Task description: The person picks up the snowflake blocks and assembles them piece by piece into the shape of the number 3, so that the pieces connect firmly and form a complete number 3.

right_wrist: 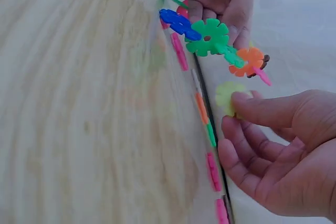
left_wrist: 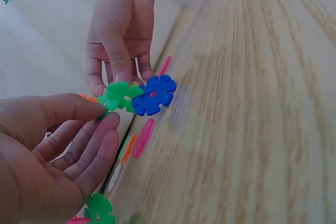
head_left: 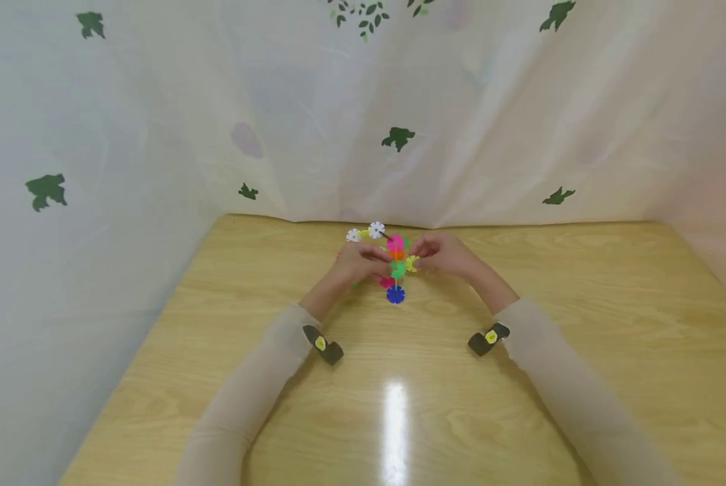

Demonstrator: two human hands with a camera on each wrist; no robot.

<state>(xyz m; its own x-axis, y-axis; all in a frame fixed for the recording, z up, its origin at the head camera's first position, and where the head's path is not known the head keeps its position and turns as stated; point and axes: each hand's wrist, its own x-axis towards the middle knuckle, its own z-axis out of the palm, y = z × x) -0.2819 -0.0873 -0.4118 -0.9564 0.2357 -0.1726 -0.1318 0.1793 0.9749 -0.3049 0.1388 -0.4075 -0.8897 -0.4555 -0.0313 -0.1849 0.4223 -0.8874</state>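
Note:
A chain of snowflake discs [head_left: 396, 268] is held upright above the wooden table [head_left: 581, 324]: pink on top, then orange, green and a blue disc [head_left: 396, 294] at the bottom. My left hand [head_left: 377, 266] pinches the chain at the green disc [left_wrist: 118, 96], with the blue disc [left_wrist: 154, 95] beside it. In the right wrist view the green disc [right_wrist: 208, 38] and the orange disc [right_wrist: 248, 61] hang below my left hand [right_wrist: 220, 9]. My right hand [right_wrist: 236, 111] pinches a pale yellow disc [right_wrist: 227, 97] close beside the chain, apart from it. In the head view the right hand [head_left: 423, 256] sits just right of the chain.
Two white discs [head_left: 365, 232] show just beyond my left hand; whether they join the chain I cannot tell. A pale curtain with green leaf prints [head_left: 398, 138] hangs close behind and to the left of the table. A loose green disc [left_wrist: 100, 211] lies under my left palm.

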